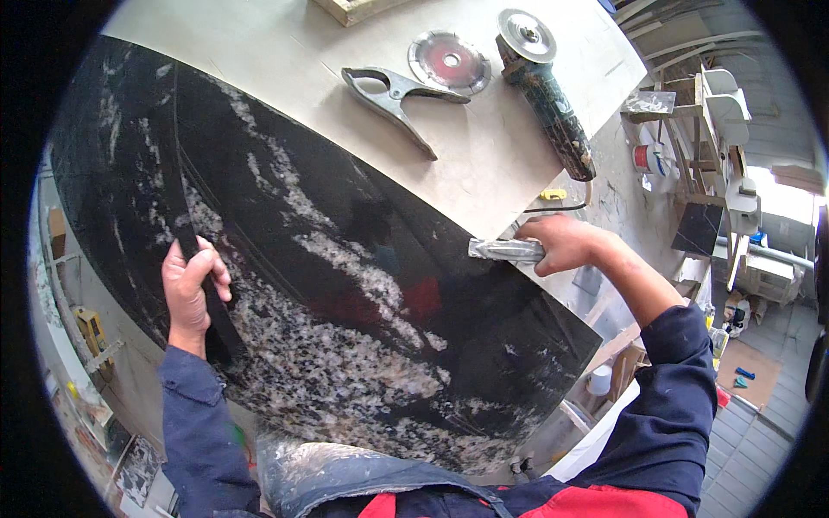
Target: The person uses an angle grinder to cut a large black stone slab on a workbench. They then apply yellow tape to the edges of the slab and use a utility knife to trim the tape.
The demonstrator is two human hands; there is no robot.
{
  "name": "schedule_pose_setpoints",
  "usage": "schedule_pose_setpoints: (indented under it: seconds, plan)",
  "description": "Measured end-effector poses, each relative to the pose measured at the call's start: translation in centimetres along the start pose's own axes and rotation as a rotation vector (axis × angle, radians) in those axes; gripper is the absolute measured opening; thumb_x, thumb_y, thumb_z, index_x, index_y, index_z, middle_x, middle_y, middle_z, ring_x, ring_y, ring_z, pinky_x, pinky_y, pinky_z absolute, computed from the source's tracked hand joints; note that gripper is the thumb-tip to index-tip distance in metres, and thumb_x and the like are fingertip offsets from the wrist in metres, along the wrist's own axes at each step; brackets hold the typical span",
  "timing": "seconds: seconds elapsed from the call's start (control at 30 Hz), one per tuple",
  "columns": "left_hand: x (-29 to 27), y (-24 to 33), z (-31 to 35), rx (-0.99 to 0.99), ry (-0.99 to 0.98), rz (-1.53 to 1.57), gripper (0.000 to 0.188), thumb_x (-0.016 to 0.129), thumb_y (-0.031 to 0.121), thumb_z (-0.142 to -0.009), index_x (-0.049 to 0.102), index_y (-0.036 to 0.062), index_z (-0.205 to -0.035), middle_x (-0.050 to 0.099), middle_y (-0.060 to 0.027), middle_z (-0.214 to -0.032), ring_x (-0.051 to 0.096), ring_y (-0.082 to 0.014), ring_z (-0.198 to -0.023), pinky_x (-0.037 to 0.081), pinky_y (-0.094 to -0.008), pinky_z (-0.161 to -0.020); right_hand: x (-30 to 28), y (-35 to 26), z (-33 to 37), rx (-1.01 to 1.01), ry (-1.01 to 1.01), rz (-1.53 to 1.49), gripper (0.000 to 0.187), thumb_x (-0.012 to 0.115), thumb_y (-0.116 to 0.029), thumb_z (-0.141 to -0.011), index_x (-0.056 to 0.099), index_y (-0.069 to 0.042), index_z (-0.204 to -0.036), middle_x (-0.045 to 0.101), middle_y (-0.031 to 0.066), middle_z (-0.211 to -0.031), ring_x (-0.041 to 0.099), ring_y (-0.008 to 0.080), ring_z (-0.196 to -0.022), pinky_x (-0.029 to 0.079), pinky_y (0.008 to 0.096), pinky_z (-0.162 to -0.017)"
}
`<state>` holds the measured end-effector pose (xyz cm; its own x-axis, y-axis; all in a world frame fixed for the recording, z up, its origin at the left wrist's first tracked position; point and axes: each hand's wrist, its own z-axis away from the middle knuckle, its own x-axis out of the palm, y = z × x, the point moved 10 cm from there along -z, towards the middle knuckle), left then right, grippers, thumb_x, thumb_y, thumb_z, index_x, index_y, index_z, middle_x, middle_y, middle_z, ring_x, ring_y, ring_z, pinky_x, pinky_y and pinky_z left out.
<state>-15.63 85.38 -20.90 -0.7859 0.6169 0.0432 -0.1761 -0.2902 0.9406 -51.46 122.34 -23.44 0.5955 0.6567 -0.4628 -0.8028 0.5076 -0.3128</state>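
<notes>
A large polished black stone slab (406,259) with white and grey speckled veins lies in front of me. My left hand (193,289) is closed around a long, narrow black strip (184,194) that runs over the slab's left part. At the slab's far right edge, my right hand (566,242) grips a grey metal spring clamp (508,249). The clamp's front end reaches over the slab beside the corner of a pale board (449,190). Whether its jaws bite on the edge I cannot tell. My right fingertips are partly hidden behind the clamp.
On the pale board lie another spring clamp (401,99), a loose cutting disc (449,60) and an angle grinder (548,108) with its disc facing up. A yellow tool (553,195) sits beyond the board's corner. Shelving (704,112) stands at right; a yellow device (89,332) at left.
</notes>
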Motion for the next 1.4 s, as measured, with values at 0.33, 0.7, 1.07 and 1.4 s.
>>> schedule_pose_setpoints:
  seconds: [0.33, 0.7, 1.07, 1.4]
  plan:
    - [2.6, 1.7, -0.6, -0.016, -0.077, 0.019, 0.015, 0.063, 0.016, -0.093, 0.051, 0.0071, -0.098, 0.055, -0.0032, -0.069, 0.054, -0.0130, -0.051, 0.045, -0.0263, -0.042, -14.9, -12.9, 2.3, -0.258, 1.145, 0.080, 0.078, 0.083, -0.044, -0.077, 0.055, -0.004, -0.137, 0.063, 0.0202, -0.129, 0.060, 0.0344, -0.122, 0.049, 0.0435, -0.104]
    - [2.0, 0.1, -0.2, 0.000, -0.246, 0.008, 0.004, 0.058, 0.009, -0.092, 0.054, 0.0090, -0.094, 0.057, -0.0030, -0.070, 0.056, -0.0137, -0.055, 0.049, -0.0277, -0.044, -15.5, -20.0, 1.3, 0.195, 1.493, -0.276, 0.053, 0.081, -0.034, -0.071, 0.065, -0.004, -0.111, 0.064, 0.0130, -0.113, 0.061, 0.0311, -0.110, 0.045, 0.0467, -0.100]
    - [-9.0, 8.5, 1.9, -0.027, -0.659, 0.096, 0.003, 0.057, 0.004, -0.090, 0.058, 0.0018, -0.091, 0.063, -0.0076, -0.066, 0.063, -0.0160, -0.054, 0.051, -0.0279, -0.052, -1.6, -43.7, 3.2, -0.690, 1.161, -1.902, 0.039, 0.067, -0.020, -0.091, 0.050, -0.001, -0.121, 0.059, 0.0054, -0.088, 0.063, 0.0147, -0.077, 0.053, 0.0313, -0.067]
    - [-50.7, 19.1, -5.1, 0.081, -0.164, -0.031, 0.015, 0.070, 0.015, -0.090, 0.059, 0.0057, -0.093, 0.057, 0.0000, -0.065, 0.053, -0.0090, -0.047, 0.047, -0.0252, -0.045, -9.3, -66.9, -22.3, -0.387, 0.744, -1.873, 0.033, 0.068, -0.019, -0.089, 0.055, -0.003, -0.114, 0.063, 0.0074, -0.088, 0.067, 0.0203, -0.070, 0.058, 0.0361, -0.064]
